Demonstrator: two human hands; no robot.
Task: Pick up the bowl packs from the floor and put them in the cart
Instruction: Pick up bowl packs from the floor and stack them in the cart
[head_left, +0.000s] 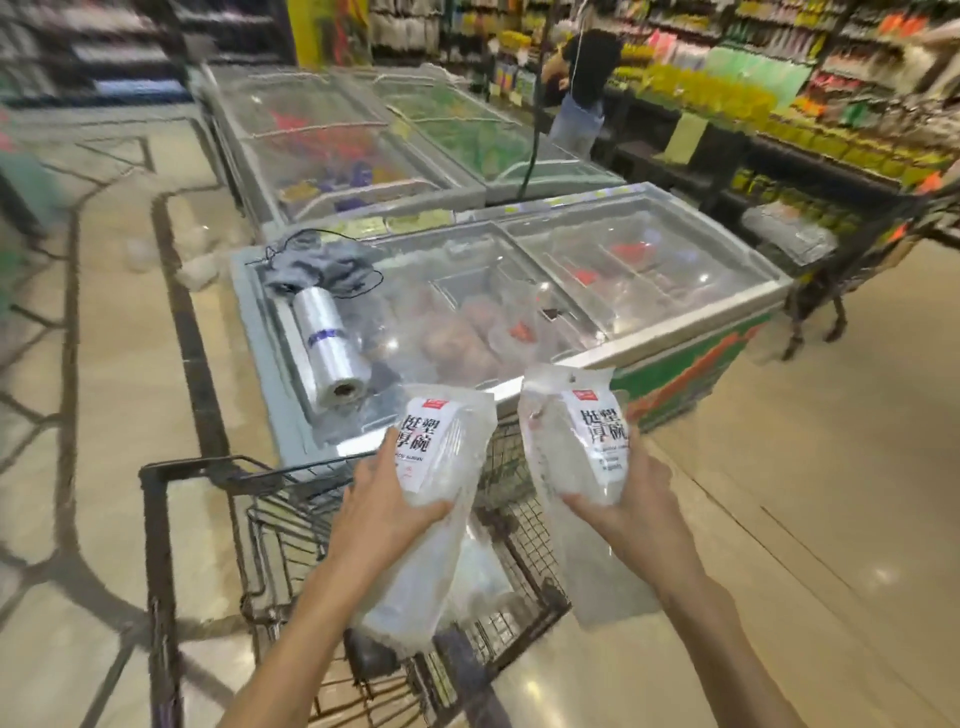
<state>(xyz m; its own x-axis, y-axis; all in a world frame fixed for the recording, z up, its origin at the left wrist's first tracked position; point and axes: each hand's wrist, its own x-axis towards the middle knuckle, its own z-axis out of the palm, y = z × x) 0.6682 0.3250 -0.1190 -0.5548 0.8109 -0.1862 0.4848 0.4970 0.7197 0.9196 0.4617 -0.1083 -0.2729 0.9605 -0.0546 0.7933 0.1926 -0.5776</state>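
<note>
I hold two clear bowl packs with white labels over a black wire cart. My left hand grips the left bowl pack from underneath, above the cart's basket. My right hand grips the right bowl pack, which hangs over the cart's right rim. Another clear pack lies inside the basket below them. A few more clear packs lie on the floor at the far left of the freezer.
A glass-topped chest freezer stands right in front of the cart, with a roll of plastic bags on its lid. More freezers stretch behind it. A person stands by the shelves at the back right. Open floor lies left and right.
</note>
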